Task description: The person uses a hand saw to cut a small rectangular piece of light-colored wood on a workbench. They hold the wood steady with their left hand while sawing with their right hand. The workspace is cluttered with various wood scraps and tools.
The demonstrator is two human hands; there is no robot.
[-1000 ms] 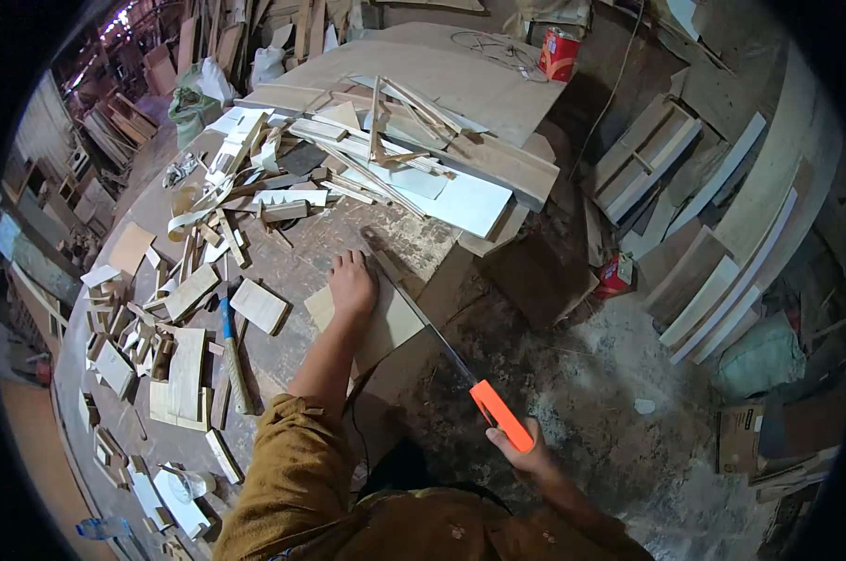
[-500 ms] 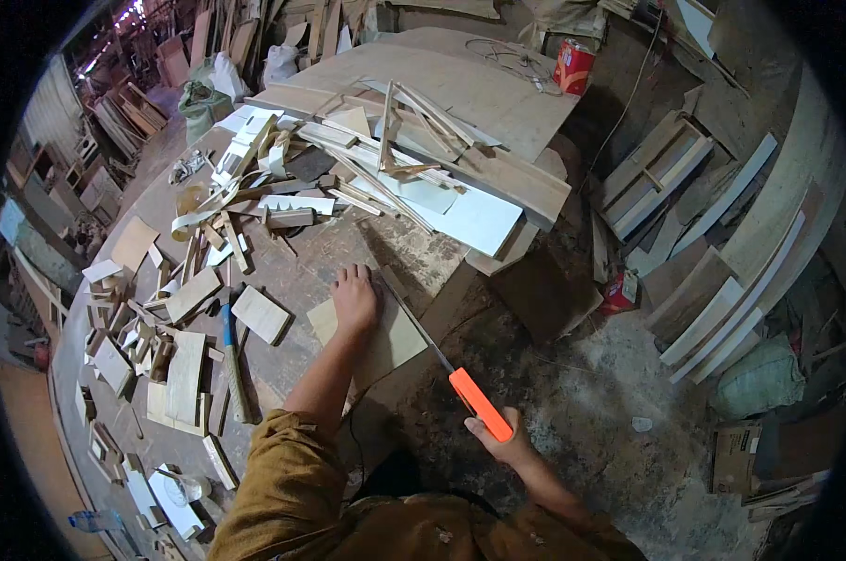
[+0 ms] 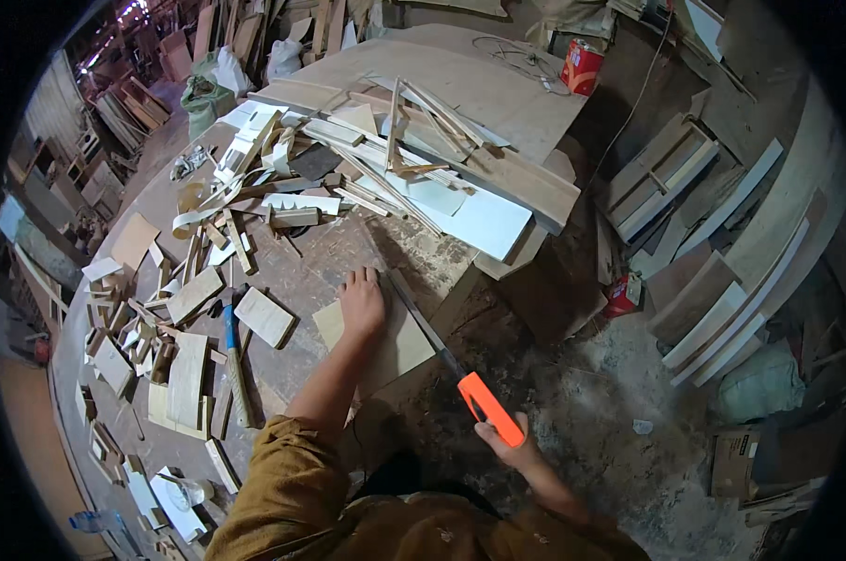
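Observation:
My left hand lies on a light plywood board at the table's front edge, fingers apart. My right hand is closed on the orange handle of a handsaw. The saw's long blade runs diagonally along the board's right side, just right of my left fingers; I cannot tell whether it is in the wood. A blue-handled hammer lies left of the board, among wood offcuts beside a small pale rectangular block.
Long white and bare boards are piled at the table's middle, with a red can at its far right. Curved strips and panels lean at the right above the floor. A plastic bottle is at lower left.
The saw moved forward and left along the board over the past second, then shifted very slightly back. My left hand stays on the board. The view has shifted a little.

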